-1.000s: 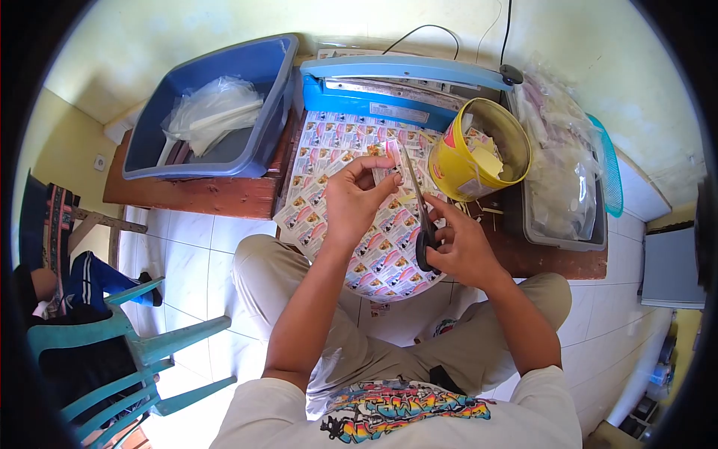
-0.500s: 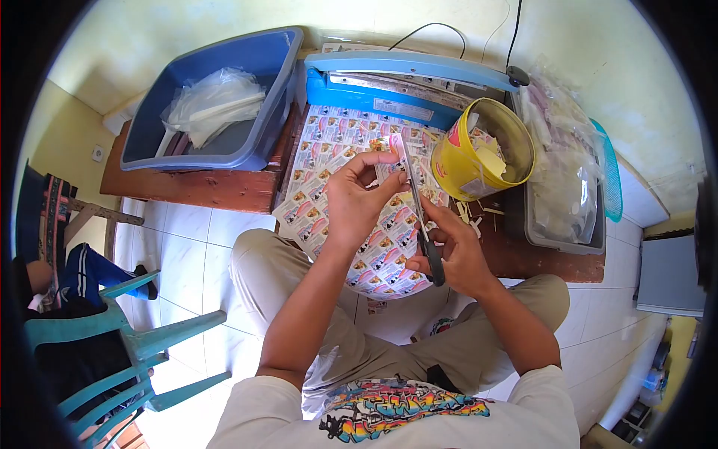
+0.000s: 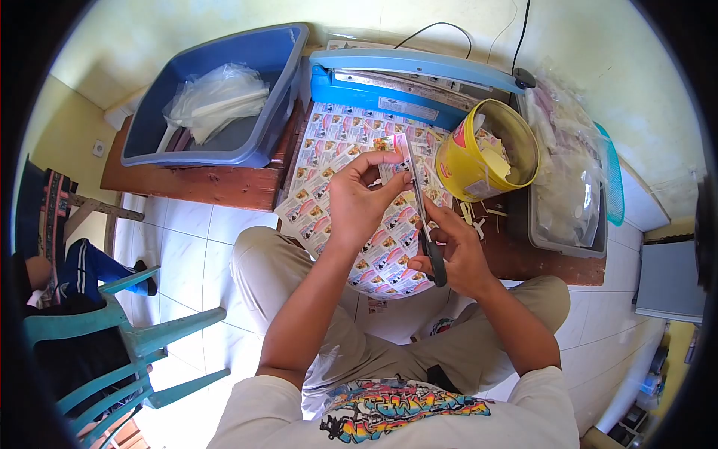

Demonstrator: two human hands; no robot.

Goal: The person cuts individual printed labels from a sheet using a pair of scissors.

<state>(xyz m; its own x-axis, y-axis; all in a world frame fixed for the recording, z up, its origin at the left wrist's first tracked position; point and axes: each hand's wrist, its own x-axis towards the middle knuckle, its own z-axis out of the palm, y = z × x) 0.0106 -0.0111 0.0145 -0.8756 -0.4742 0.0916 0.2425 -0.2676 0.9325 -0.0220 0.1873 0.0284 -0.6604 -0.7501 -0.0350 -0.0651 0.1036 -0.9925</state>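
Observation:
My left hand (image 3: 363, 196) pinches a small printed label (image 3: 390, 144) between thumb and fingers. Black-handled scissors (image 3: 431, 258) are in my right hand (image 3: 458, 251), with the narrow blades pointing away from me along the right edge of the label. The blades look nearly closed. Beneath both hands lie printed sheets (image 3: 329, 138) covered with rows of small labels. Just beyond my right hand stands a yellow bucket (image 3: 465, 161) with pale paper scraps (image 3: 493, 159) inside. Thin offcuts (image 3: 471, 215) lie on the brown wood at its base.
A blue sealer (image 3: 407, 107) stands behind the sheets. At the left is a blue tub (image 3: 206, 159) with clear plastic bags; at the right, a grey tray (image 3: 568, 245) holds more bags. A green chair (image 3: 161, 333) and part of a person (image 3: 93, 266) are at the lower left.
The scissors and my right hand have shifted slightly, and the blades have come closer together along the label. My left hand still pinches the label. The whole view has shifted slightly.

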